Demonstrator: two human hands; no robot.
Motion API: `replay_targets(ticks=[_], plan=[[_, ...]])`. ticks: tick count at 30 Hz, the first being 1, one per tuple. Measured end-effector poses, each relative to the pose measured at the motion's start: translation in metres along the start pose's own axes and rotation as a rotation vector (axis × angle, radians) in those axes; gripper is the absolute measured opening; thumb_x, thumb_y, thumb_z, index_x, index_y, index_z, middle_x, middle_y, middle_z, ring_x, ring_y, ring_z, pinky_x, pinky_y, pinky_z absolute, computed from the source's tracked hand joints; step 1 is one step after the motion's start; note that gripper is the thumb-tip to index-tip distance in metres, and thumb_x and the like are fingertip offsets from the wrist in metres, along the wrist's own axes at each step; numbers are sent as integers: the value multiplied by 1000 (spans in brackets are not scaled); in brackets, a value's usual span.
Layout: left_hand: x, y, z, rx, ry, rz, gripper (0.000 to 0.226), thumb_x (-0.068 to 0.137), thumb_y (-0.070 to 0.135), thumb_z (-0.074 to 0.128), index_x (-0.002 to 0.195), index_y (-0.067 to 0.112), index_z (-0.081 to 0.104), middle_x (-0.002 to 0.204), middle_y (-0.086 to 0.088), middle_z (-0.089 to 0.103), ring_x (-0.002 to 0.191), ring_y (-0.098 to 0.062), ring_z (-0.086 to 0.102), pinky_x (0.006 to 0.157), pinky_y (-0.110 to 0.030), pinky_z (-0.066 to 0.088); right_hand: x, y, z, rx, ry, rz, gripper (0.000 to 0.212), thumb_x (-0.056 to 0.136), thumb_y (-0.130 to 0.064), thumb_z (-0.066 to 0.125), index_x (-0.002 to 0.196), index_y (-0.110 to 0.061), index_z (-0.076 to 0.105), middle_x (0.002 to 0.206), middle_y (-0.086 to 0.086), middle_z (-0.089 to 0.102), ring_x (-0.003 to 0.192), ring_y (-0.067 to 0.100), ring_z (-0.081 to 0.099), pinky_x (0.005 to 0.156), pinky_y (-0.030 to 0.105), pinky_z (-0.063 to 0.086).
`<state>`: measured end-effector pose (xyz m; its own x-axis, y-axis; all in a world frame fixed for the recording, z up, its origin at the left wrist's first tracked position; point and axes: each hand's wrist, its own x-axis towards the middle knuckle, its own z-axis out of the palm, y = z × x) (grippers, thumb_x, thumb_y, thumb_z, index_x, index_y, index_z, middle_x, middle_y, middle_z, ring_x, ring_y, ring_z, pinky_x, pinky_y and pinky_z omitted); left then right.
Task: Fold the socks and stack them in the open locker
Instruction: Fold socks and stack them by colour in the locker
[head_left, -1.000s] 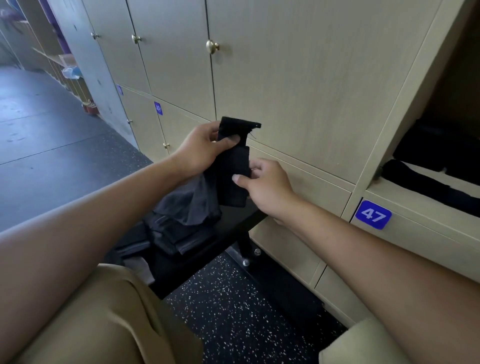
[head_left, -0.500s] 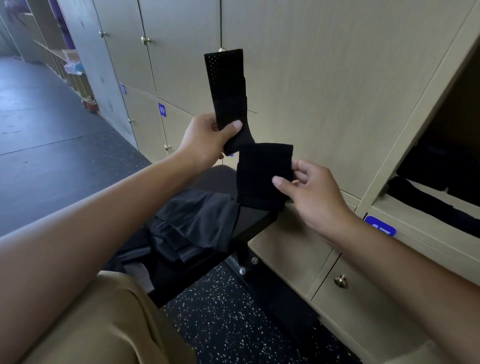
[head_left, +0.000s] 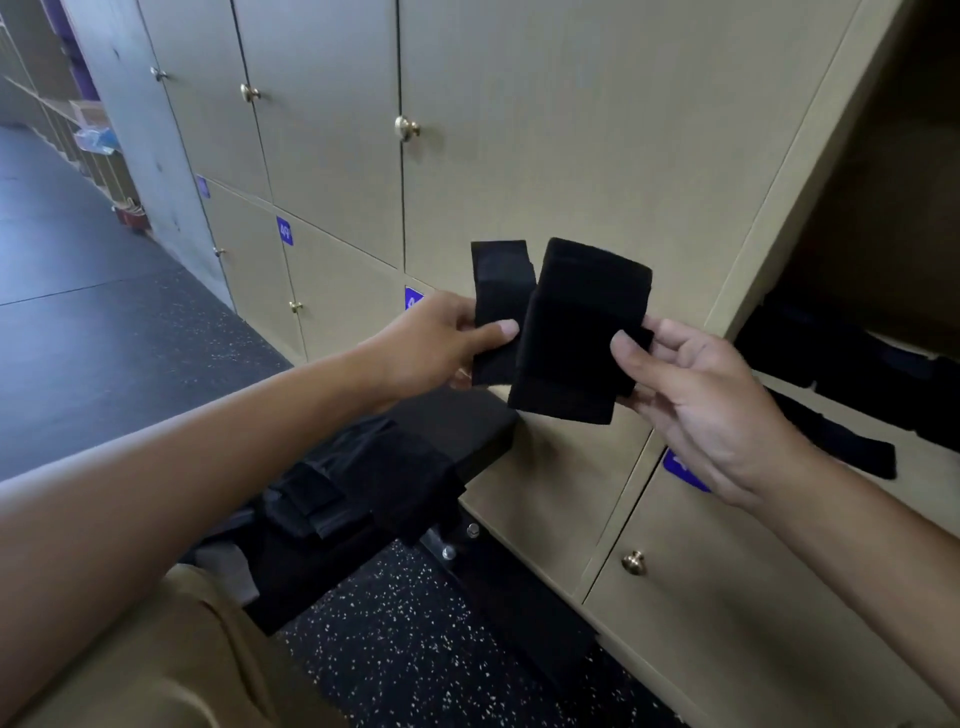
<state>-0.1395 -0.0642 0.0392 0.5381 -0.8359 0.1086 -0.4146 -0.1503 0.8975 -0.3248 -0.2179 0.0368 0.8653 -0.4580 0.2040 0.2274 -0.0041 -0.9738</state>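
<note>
— Tan locker doors (head_left: 545, 156) fill the wall ahead of you, above a speckled dark floor (head_left: 415, 649). Where's your sock?

— Your black sock (head_left: 566, 338) is up in the air in front of the doors, folded. Your left hand (head_left: 436, 343) pinches its narrow end, thumb on the front. Your right hand (head_left: 696, 395) pinches the wide folded part, thumb on front, fingers curled behind.

— And the open locker (head_left: 883, 291)?

— At your right, with dark socks (head_left: 841, 364) lying on its shelf. More dark socks sit piled (head_left: 358, 488) on the black bench (head_left: 457, 431) below your arms
</note>
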Motion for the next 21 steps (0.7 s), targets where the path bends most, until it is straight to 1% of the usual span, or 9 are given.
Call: replay_targets(ticks=[3,6,8,11,13,15,17,19,21], plan=[[-3,7,14,-2,-129,14,42,106,29,51,96,-11,59,79,-11,55,69,-18,52,60,-19,46,-6,-7,-7,93,10,31,33,97,-9,54,129,-13,61,125,2,72,118,15,67,96,30,56],[-8,15,23,-44,-234,-6,41,109,32,41,97,0,64,84,-4,66,78,-15,63,68,-21,53,-13,-11,-16,123,-12,79,31,100,-10,51,130,-15,60,129,2,70,121,16,65,101,36,53],[-12,19,28,-164,-251,-40,39,111,33,36,96,12,67,90,-4,71,84,-17,66,71,-25,55,-16,-10,-21,124,-13,120,32,101,-10,51,132,-14,59,130,4,70,122,18,65,102,38,52],[-15,23,38,-341,-265,-85,41,111,33,34,109,11,68,105,-8,71,95,-22,67,82,-31,56,-23,-8,-28,80,16,144,31,101,-8,52,131,-12,60,125,4,72,118,18,68,97,33,56],[-16,26,44,-402,-292,-117,47,111,37,31,120,7,66,111,-9,71,97,-22,70,81,-31,59,-26,-6,-31,59,50,147,30,100,-8,54,129,-13,61,123,3,73,115,17,69,93,29,58],[-18,30,48,-413,-354,-154,56,108,49,28,131,12,63,119,-8,72,101,-23,72,81,-32,59,-29,-4,-33,56,93,152,28,99,-7,55,125,-14,63,121,1,74,115,16,69,92,29,58],[-21,34,53,-377,-407,-127,60,103,57,31,135,16,62,125,-7,72,105,-24,72,85,-36,59,-31,-3,-35,57,121,164,27,99,-8,57,124,-16,63,120,0,74,115,16,69,94,31,57],[-25,38,59,-363,-387,-92,51,103,48,41,129,11,65,117,-8,75,95,-21,73,75,-34,60,-33,-4,-35,52,89,181,30,98,-10,58,128,-14,62,122,2,73,116,17,68,98,34,56],[-26,37,66,-349,-343,-83,39,104,36,49,127,9,65,114,-10,76,96,-23,74,71,-34,61,-37,-2,-34,42,49,199,36,97,-12,59,133,-11,60,125,4,72,118,19,67,100,38,56]])
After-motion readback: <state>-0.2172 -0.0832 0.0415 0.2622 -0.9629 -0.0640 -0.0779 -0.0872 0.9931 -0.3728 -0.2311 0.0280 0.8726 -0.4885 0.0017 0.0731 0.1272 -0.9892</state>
